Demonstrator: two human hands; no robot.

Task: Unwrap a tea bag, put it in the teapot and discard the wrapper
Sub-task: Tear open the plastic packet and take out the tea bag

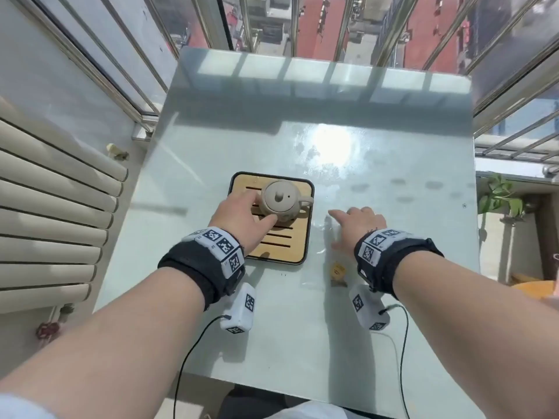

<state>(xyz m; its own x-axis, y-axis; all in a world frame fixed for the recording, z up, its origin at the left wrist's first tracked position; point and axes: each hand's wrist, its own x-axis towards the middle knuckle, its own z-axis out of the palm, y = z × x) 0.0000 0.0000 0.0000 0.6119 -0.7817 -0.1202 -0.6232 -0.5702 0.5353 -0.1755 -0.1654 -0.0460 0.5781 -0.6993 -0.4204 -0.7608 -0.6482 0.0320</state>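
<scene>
A small beige clay teapot [279, 202] with its lid on stands on a bamboo tea tray [281, 246], spout pointing right. My left hand [242, 217] reaches onto the tray, thumb and fingers at the pot's left and front side. My right hand [361, 220] hovers over the glass table right of the tray, fingers spread and blurred, holding nothing. A small yellow wrapped tea bag [338, 272] lies on the table just below and left of my right wrist.
The pale glass table [393, 164] runs to a window with metal bars at the back. A radiator [54, 225] lines the left wall. A green plant [499, 198] stands beyond the right table edge. White sensor boxes with cables hang from both wrists.
</scene>
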